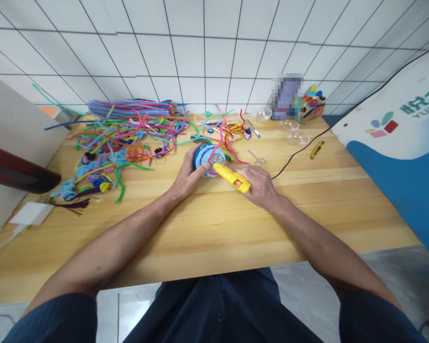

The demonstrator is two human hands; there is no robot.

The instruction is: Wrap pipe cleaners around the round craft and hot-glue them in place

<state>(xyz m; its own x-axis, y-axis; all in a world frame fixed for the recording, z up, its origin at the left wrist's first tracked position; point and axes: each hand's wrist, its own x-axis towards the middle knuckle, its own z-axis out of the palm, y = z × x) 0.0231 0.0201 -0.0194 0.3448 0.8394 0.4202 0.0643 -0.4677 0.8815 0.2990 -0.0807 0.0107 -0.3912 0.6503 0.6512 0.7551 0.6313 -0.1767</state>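
White wall tiles [186, 55] are filling the upper frame; a pale wooden tabletop [214, 233] is spanning the middle.

Item: blue coil-wrapped cylinder [203, 153], frame centre, showing a silvery end. Left hand [188, 174] is cupping its left side, thumb lying along the near edge. Probable handling: light, fuzzy and soft outside, likely firmer within, not slippery; coils might shift if squeezed. Best hold: around the side wall, fingers away from the silvery end.

Item: yellow glue gun [233, 178], right of centre. Right hand [260, 186] is gripping it closed, nozzle pointing at the silvery end; contact cannot be told. Probably rigid, possibly hot-tipped.

Containers: multicoloured round object [310, 105], upper right, perhaps a pot; contents unreadable. Clear plastic half-shells [299, 143] are resting below it; nothing is showing distinctly inside.

Loose: pipe cleaners [123, 108] are massing upper left; scissors [259, 161] and a yellow utility knife [317, 150] are lying right of centre.
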